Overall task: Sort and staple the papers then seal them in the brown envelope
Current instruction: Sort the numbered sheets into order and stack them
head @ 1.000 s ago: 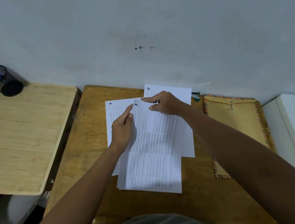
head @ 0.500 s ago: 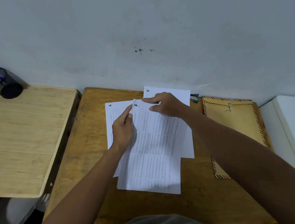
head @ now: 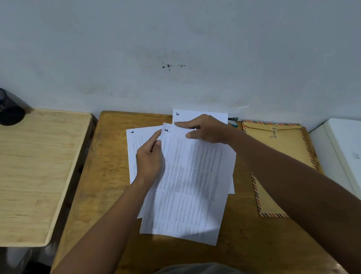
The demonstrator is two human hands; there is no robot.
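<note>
Wooden desk (head: 113, 192): loose papers (head: 189, 186) at centre, overlapping and skewed, hand-numbered at the top corners. Left hand (head: 149, 162): fingers pinching the top-left corner of the uppermost sheet. Right hand (head: 206, 130): flat, fingers spread, pressing the sheets' top edge. Brown envelope (head: 278, 146): striped border, flat at the desk's right, apart from the papers. Second, paler table (head: 24, 172) at left carries 2 black mesh cups (head: 0, 106).

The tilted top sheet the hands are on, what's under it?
Under the top sheet lie at least two more sheets: one sticking out at the left, one at the back. Whether others lie beneath it is hidden.
</note>
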